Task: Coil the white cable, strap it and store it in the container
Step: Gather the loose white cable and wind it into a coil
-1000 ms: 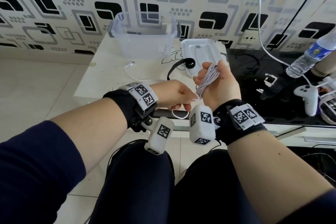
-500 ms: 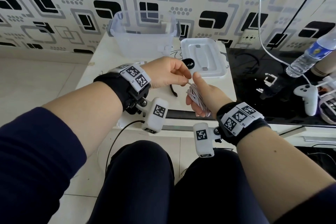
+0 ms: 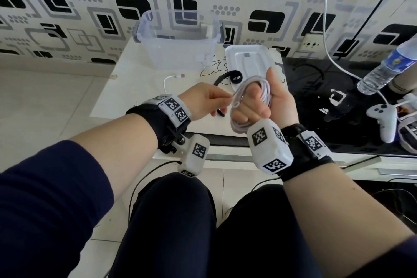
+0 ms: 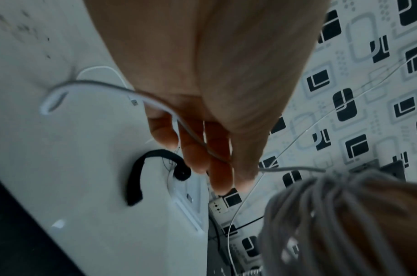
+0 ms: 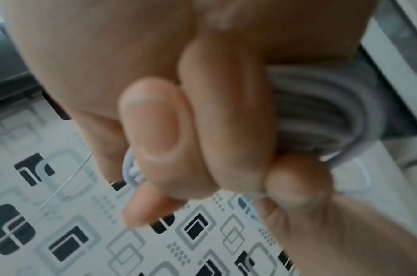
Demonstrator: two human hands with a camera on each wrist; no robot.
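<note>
The white cable coil point(image 3: 262, 93) is wound around my right hand point(image 3: 259, 106), which grips it above the white table point(image 3: 135, 88); the right wrist view shows my fingers point(image 5: 202, 140) curled round the coil point(image 5: 320, 112). My left hand point(image 3: 222, 102) pinches the loose strand just left of the coil. The strand point(image 4: 96, 85) runs across my left fingers point(image 4: 214, 158), and its plug end point(image 3: 178, 75) lies on the table. A black strap point(image 3: 228, 77) point(image 4: 141, 177) lies beyond my hands. The clear container point(image 3: 178, 38) stands open at the back, with its white lid point(image 3: 250, 61) beside it.
A black glass surface point(image 3: 316, 101) adjoins the table on the right, carrying a water bottle point(image 3: 383, 67) and a white game controller point(image 3: 383, 117). Another white wire point(image 3: 326, 29) hangs down the patterned wall near a socket point(image 3: 310, 44). My knees are below the table edge.
My right hand has risen and turned palm towards me, showing the coil around its fingers. My left hand has shifted slightly left and down, still pinching the loose strand.
</note>
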